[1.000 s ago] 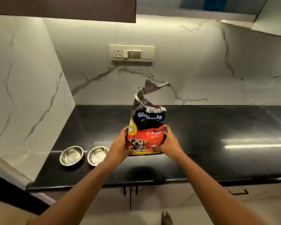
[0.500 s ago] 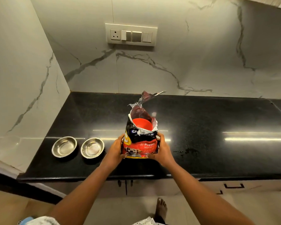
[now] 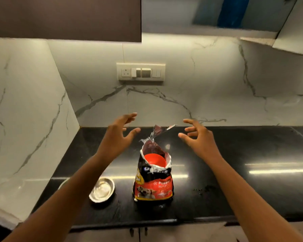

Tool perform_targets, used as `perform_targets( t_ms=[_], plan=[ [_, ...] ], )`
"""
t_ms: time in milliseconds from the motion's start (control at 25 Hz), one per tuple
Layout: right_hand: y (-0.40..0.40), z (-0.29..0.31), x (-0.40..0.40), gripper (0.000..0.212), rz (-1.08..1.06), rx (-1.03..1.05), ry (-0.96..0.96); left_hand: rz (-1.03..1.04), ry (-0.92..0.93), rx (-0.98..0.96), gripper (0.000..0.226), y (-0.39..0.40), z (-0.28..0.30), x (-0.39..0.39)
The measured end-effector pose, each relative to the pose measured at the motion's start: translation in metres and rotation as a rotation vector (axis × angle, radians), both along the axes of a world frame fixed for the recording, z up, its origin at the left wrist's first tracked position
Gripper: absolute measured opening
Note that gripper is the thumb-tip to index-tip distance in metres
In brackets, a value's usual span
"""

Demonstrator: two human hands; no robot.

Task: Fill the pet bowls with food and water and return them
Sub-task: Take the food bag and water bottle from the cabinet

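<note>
An opened bag of puppy food (image 3: 153, 182) stands upright on the black counter (image 3: 234, 180), with a red scoop (image 3: 155, 160) showing inside its torn top. My left hand (image 3: 118, 135) and my right hand (image 3: 198, 137) hover above and to either side of the bag's mouth, fingers spread, holding nothing. One steel pet bowl (image 3: 102, 190) sits left of the bag. A second steel bowl (image 3: 63, 183) is mostly hidden behind my left forearm, with only its rim showing.
A marble wall closes the counter on the left and behind. A switch panel (image 3: 141, 72) is on the back wall, and dark upper cabinets (image 3: 65, 18) hang overhead. Small dark crumbs (image 3: 202, 189) lie right of the bag. The counter's front edge is close to me.
Both hands have let go of the bag's lower sides and risen above its open top with fingers spread. The bag stays standing on the counter.
</note>
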State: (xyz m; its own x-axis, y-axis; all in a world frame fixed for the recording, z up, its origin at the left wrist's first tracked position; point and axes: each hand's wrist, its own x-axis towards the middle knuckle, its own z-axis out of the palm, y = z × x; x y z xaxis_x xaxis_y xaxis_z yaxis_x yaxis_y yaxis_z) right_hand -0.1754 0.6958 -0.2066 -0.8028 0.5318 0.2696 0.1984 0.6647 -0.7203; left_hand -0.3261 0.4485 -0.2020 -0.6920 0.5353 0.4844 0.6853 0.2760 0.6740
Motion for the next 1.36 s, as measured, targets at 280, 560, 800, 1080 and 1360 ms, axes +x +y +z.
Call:
perform_targets(
  t_ms=[280, 560, 800, 1080, 1360],
  plan=[
    [0.031, 0.145, -0.029, 0.066, -0.032, 0.231, 0.358, -0.087, 0.345, 0.072, 0.050, 0.093, 0.148, -0.014],
    [0.111, 0.269, -0.062, 0.070, -0.103, 0.279, 0.586, -0.040, 0.522, 0.178, 0.036, 0.181, 0.254, -0.043],
    [0.196, 0.331, -0.105, 0.098, -0.174, 0.109, 0.673, 0.044, 0.556, 0.140, 0.039, 0.263, 0.305, -0.075],
    [0.236, 0.316, -0.149, 0.107, -0.043, -0.102, 0.593, 0.117, 0.516, 0.064, 0.041, 0.285, 0.309, -0.100],
    [0.223, 0.312, -0.139, 0.092, -0.106, -0.094, 0.723, 0.127, 0.493, 0.042, 0.044, 0.253, 0.300, -0.093]
  ],
)
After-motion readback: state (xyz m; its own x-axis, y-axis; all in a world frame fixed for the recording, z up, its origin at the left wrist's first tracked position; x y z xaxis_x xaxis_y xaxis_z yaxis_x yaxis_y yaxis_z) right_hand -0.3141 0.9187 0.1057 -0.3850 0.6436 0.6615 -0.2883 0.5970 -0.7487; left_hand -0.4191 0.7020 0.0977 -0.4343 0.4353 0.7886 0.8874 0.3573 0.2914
